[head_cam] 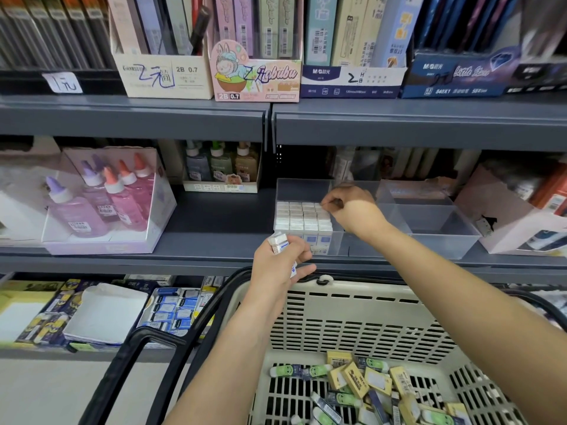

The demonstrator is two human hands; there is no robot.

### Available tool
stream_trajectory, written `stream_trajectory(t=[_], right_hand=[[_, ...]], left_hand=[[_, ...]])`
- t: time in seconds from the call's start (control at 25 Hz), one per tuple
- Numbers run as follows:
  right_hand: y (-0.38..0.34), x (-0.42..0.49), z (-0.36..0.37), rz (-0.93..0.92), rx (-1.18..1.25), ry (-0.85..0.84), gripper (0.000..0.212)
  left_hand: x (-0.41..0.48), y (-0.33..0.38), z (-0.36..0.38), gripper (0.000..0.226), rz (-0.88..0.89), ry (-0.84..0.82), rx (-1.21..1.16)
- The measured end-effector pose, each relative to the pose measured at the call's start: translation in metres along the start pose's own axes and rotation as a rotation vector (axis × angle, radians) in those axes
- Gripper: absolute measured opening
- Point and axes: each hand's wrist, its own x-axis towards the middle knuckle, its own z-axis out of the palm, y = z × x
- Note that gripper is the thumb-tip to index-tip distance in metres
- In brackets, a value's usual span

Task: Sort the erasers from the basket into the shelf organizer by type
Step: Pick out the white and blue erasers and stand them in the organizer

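Note:
A clear shelf organizer [429, 240] sits on the middle shelf. Its left compartment holds rows of white erasers [302, 217] with blue sleeves. My right hand [349, 207] reaches over that compartment, fingertips curled at the back right corner of the rows, pinching what looks like one eraser. My left hand [283, 262] hovers in front of the shelf edge and grips a few white-and-blue erasers [277, 242]. Below, the beige basket [352, 317] holds several yellow boxed erasers [356, 378] and green-and-white erasers [302, 371].
The organizer's right compartments [435, 219] hold nothing. Pink glue bottles in a display box [101, 207] stand on the left of the shelf. Small bottles [221, 167] sit behind. The basket's black handles [147, 342] rise at the left. Packs of stationery fill the lower shelf [171, 308].

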Motion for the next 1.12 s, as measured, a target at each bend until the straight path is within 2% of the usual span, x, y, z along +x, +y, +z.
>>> stream_trajectory(t=[0.08,0.2,0.32,0.44,0.52,0.64,0.72,0.8,0.84,0.96,1.0,1.04,1.12], right_hand=[[-0.004,-0.004,-0.004,-0.007,0.004,0.005,0.015],[-0.016,-0.026,-0.015,-0.116,0.077,0.014,0.017],[-0.039,-0.061,-0.024,-0.153,0.218,-0.086,0.024],[-0.051,-0.08,-0.027,-0.111,0.17,-0.182,0.025],[-0.051,-0.08,-0.032,-0.054,0.206,-0.197,0.02],[-0.043,-0.076,-0.038,0.082,0.394,-0.152,0.027],[-0.036,-0.075,-0.043,0.128,0.528,-0.133,0.022],[-0.029,-0.075,-0.048,0.096,0.666,-0.188,0.013],[-0.026,-0.075,-0.051,0.058,0.701,-0.238,0.015],[-0.019,-0.073,-0.059,-0.049,0.664,-0.356,0.015],[-0.017,-0.071,-0.061,-0.051,0.637,-0.331,0.015],[-0.015,-0.068,-0.062,-0.032,0.619,-0.271,0.014],[-0.009,-0.06,-0.065,0.029,0.593,-0.103,0.01]], left_hand=[[0.001,-0.001,0.0,0.005,-0.003,-0.018,0.043],[0.0,-0.003,0.002,0.01,-0.011,-0.06,0.122],[0.0,-0.005,0.004,0.011,0.03,-0.099,0.229],[-0.003,-0.006,0.006,0.009,0.062,-0.14,0.305],[-0.007,-0.003,0.007,0.011,0.07,-0.177,0.27],[-0.011,0.001,0.008,0.011,0.039,-0.201,0.056],[-0.011,0.003,0.008,0.012,0.023,-0.178,-0.043],[-0.013,0.004,0.008,0.014,0.036,-0.167,-0.054],[-0.013,0.004,0.008,0.015,0.045,-0.164,-0.052],[-0.014,0.005,0.008,0.01,0.075,-0.147,-0.033],[-0.015,0.006,0.009,0.005,0.074,-0.131,-0.038],[-0.015,0.008,0.01,0.009,0.067,-0.105,-0.055],[-0.014,0.011,0.009,0.029,0.042,-0.079,-0.1]])
